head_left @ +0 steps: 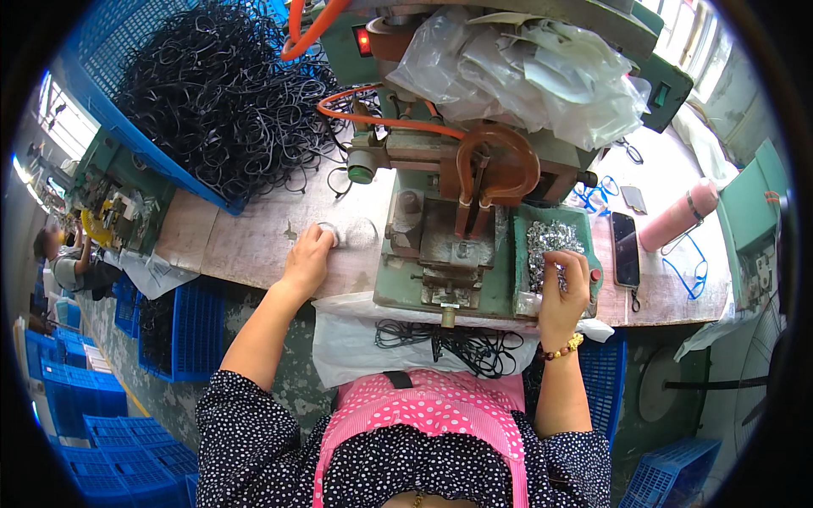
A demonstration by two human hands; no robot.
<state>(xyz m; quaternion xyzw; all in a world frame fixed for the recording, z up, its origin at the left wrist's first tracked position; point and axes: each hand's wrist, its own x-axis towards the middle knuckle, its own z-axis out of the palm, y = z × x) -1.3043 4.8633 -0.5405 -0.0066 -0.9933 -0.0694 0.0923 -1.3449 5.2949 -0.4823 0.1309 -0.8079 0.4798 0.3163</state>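
Hiding small clips (549, 245): right hand (566, 292)

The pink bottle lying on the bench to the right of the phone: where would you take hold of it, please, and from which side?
Grip the pink bottle around the middle of its smooth body, probably coming from above. It lies on its side, tilted, cap end up-right, with the phone close on its left and blue cords beside it, so a top-down grasp across its width looks least obstructed.

Factory workshop: a green bench press machine (461, 229) at 12 o'clock on a worn tabletop (254, 241), blue plastic crates (93, 415) stacked at 8 o'clock, black cord loops (220, 93) heaped at 11 o'clock.
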